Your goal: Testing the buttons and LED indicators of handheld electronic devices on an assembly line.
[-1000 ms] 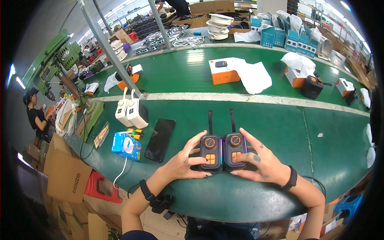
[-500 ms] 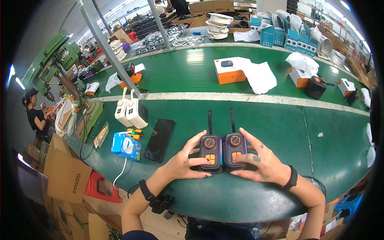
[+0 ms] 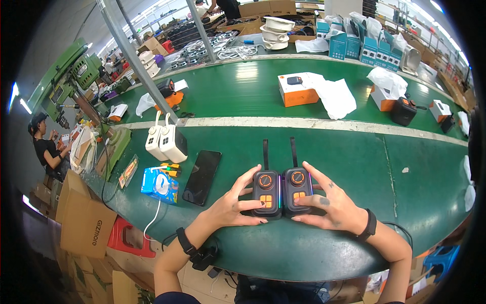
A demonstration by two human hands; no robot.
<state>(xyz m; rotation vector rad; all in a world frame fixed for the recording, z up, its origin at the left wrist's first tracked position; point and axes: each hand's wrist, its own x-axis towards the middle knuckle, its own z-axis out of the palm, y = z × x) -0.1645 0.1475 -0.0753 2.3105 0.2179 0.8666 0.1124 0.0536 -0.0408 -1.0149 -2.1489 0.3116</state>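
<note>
Two black portable speakers (image 3: 267, 191) (image 3: 297, 178) stand side by side at the near middle of the green bench, each with an orange-ringed knob, four orange buttons and a strap pointing away from me. Coloured light glows along their sides. My left hand (image 3: 232, 206) grips the left speaker at its outer side, one finger on its buttons. Around the right speaker's outer side closes my right hand (image 3: 335, 205), with a finger on its buttons too. A black smartphone (image 3: 202, 177) lies left of my left hand.
Farther left are two cream speakers (image 3: 173, 145) and a blue box (image 3: 156, 185) with a white cable. Beyond a pale rail, a green conveyor belt (image 3: 228, 101) carries orange-and-white boxes (image 3: 299, 97) and a black speaker (image 3: 403, 111). A green drill press (image 3: 81, 73) and metal post (image 3: 136, 55) stand left.
The boxes and speaker on the belt have shifted slightly to the right. Both hands and the two speakers they hold stay in nearly the same place.
</note>
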